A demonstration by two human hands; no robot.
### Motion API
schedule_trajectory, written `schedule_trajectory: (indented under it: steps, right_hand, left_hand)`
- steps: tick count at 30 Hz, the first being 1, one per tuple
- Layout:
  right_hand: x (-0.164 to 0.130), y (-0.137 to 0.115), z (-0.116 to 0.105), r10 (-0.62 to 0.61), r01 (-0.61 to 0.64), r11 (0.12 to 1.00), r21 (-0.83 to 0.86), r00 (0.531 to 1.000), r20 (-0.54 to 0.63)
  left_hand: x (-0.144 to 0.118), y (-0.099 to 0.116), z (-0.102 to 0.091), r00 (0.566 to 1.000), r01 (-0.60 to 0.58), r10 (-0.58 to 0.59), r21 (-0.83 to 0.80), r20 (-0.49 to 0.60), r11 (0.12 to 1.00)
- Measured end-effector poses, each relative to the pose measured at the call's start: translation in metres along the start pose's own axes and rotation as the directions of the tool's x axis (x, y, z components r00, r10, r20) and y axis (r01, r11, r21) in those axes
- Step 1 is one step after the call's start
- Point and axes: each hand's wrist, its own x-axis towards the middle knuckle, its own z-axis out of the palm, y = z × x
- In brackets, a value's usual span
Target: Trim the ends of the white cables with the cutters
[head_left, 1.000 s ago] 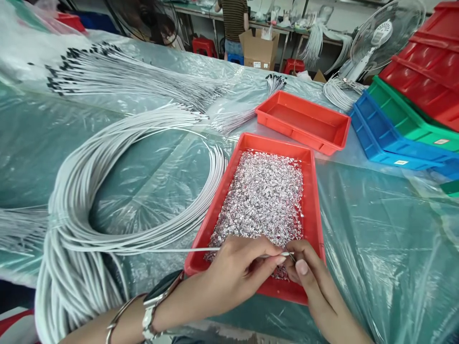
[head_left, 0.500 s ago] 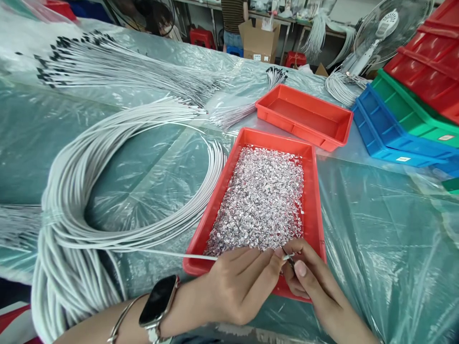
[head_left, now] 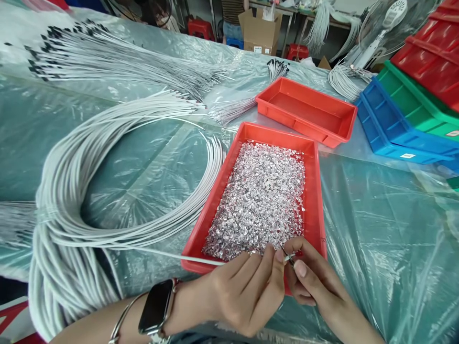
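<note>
Crossing the near left corner of a red, straight-walled plastic tray [head_left: 319, 205], a smooth, slender white cable [head_left: 201, 260] leads from a broad coil [head_left: 64, 177] of like cables, whose strands lie bundled in a thick, pale, matt loop. The tray is layered with small silver flakes [head_left: 254, 200], crinkled and brightly reflective; beneath it, the teal surface [head_left: 376, 224] is covered by clear, creased plastic film. Beyond, a bundle of thin wires [head_left: 125, 57] with black ends fans out toward the far left, and a second shallow red tray [head_left: 306, 112] lies slantwise. The long axis of the held cable runs nearly level from left to right, dipping slightly toward the person; its short pale tip points right, above the near end of the flake-filled tray. The fingers of the left hand [head_left: 247, 291] are drawn together, thumb against forefinger, pinching the cable just behind the tip. Those of the right hand [head_left: 315, 282] are narrowly parted, gripping a thin dark implement [head_left: 292, 263] at the tip; its exact form is largely hidden.
</note>
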Motion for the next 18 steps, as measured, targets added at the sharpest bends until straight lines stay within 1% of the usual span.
schedule_trajectory:
  steps: [4, 6, 9, 11, 13, 15, 18]
  right_hand:
    - [0.0, 0.002, 0.0, -0.001, 0.0, 1.0, -0.009, 1.0, -0.008]
    - [0.0, 0.002, -0.001, 0.004, -0.005, 0.999, -0.031, 1.0, -0.02]
    - [-0.002, 0.001, -0.001, 0.031, -0.033, 0.997, -0.068, 0.999, -0.022]
    - [-0.002, 0.0, -0.002, 0.042, -0.044, 0.995, -0.091, 0.999, -0.016]
    - [-0.002, -0.001, -0.002, 0.041, -0.045, 0.992, -0.121, 0.999, -0.034]
    - [-0.002, -0.001, -0.001, 0.024, -0.035, 0.988, -0.152, 0.997, -0.075]
    - [-0.002, 0.001, 0.002, -0.043, 0.022, 0.99, -0.142, 0.989, -0.145]
  left_hand:
    - [0.001, 0.002, 0.0, 1.0, 0.023, -0.023, -0.003, -0.009, 1.0]
    - [0.001, 0.002, -0.002, 0.998, 0.053, -0.053, -0.006, -0.013, 0.999]
    - [0.003, 0.001, -0.006, 0.997, 0.074, -0.073, -0.024, 0.024, 0.997]
    - [0.005, -0.001, -0.008, 0.996, 0.092, -0.091, -0.025, 0.019, 0.995]
    - [0.008, -0.002, -0.01, 0.989, 0.149, -0.15, -0.039, -0.02, 0.988]
    - [0.01, -0.002, -0.011, 0.971, 0.226, -0.231, -0.075, -0.058, 0.971]
    - [0.01, 0.0, -0.011, 0.945, 0.317, -0.325, -0.132, -0.039, 0.939]
